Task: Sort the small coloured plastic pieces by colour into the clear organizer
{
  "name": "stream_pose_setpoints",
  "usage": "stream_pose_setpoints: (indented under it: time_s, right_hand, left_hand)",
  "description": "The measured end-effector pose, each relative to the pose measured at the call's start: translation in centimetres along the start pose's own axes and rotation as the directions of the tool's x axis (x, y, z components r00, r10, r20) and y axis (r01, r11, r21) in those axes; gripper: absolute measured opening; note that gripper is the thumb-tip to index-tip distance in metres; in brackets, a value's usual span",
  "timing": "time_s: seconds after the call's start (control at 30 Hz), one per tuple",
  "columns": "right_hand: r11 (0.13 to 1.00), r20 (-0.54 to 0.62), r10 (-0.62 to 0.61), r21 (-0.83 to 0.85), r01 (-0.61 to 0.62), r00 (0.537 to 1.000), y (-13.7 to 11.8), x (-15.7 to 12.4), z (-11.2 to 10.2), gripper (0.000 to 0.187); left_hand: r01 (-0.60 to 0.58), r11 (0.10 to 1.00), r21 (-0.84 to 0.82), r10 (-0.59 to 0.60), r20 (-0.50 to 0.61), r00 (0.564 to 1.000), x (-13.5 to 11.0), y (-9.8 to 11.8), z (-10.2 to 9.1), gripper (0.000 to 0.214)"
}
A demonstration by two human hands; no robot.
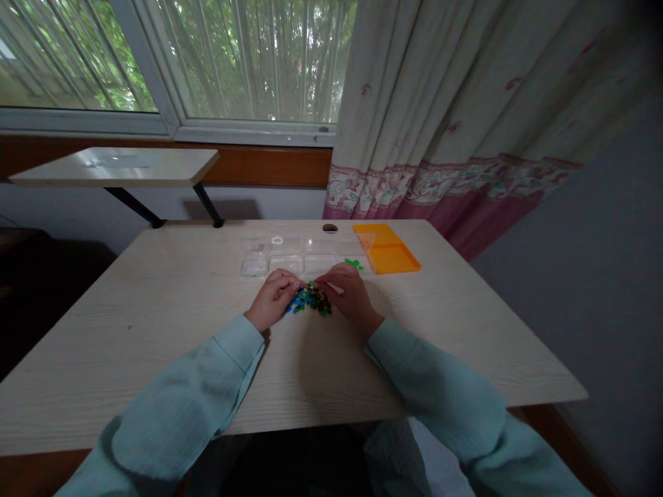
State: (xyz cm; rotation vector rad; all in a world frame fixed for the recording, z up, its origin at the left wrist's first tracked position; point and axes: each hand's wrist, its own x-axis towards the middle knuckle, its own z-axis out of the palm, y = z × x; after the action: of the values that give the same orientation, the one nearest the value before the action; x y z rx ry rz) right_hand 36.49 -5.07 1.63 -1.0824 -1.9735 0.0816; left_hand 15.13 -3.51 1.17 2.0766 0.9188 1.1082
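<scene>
A small heap of colourful plastic pieces point(311, 298), blue, green, yellow and dark, lies on the light wooden table point(331, 366). On its left side my left hand point(273, 297) has thumb and fingertips pinched together over the heap's edge. From the right, my right hand point(351, 295) reaches in, its fingers also drawn together at the top of the heap. What either pinch holds is too small to make out. Just beyond the hands stands a clear compartment tray point(287, 262), with green pieces point(354, 264) in its right part.
An orange tray point(388, 250) lies at the back right, touching or close to the clear tray. A round hole point(330, 228) is near the table's back edge. A raised white shelf point(119, 167) on black legs stands at the back left. Curtains point(414, 138) hang behind.
</scene>
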Motion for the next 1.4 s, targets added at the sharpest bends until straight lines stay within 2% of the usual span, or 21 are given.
stream_pose_setpoints:
  time_s: [0.2,0.33,0.53,0.73,1.17,1.27,1.4]
  right_hand:
    - [0.982,-0.121,0.155,-0.088,-0.166,0.981,2.4,0.4,-1.4,0.025]
    - [0.936,-0.221,0.237,-0.208,-0.283,0.946,4.9,0.4,-2.3,0.028]
    - [0.858,-0.244,0.319,-0.335,-0.389,0.916,8.4,0.0,-3.3,0.028]
    - [0.784,-0.269,0.391,-0.404,-0.471,0.880,9.7,-0.5,-3.8,0.030]
    - [0.769,-0.161,0.421,-0.459,-0.445,0.893,9.6,-0.7,-3.8,0.027]
    - [0.769,-0.146,0.410,-0.475,-0.427,0.900,9.7,-0.8,-3.7,0.027]
    - [0.781,-0.165,0.378,-0.472,-0.410,0.911,9.6,-0.6,-3.7,0.028]
  left_hand:
    - [-0.060,0.984,0.165,0.056,0.029,0.998,-0.2,-0.4,0.0,0.026]
    - [-0.157,0.944,0.291,0.120,0.141,0.983,-0.3,-0.1,-0.6,0.021]
    - [-0.251,0.887,0.389,0.149,0.275,0.950,-0.4,0.0,-1.3,0.019]
    - [-0.266,0.866,0.424,0.128,0.326,0.937,-0.5,-0.2,-1.1,0.016]
    - [-0.264,0.873,0.411,0.136,0.315,0.939,-0.5,-0.6,-0.8,0.014]
    - [-0.236,0.892,0.386,0.136,0.269,0.953,-0.5,-0.5,-0.7,0.016]
    - [-0.168,0.925,0.342,0.125,0.143,0.982,-0.4,-0.5,-0.7,0.018]
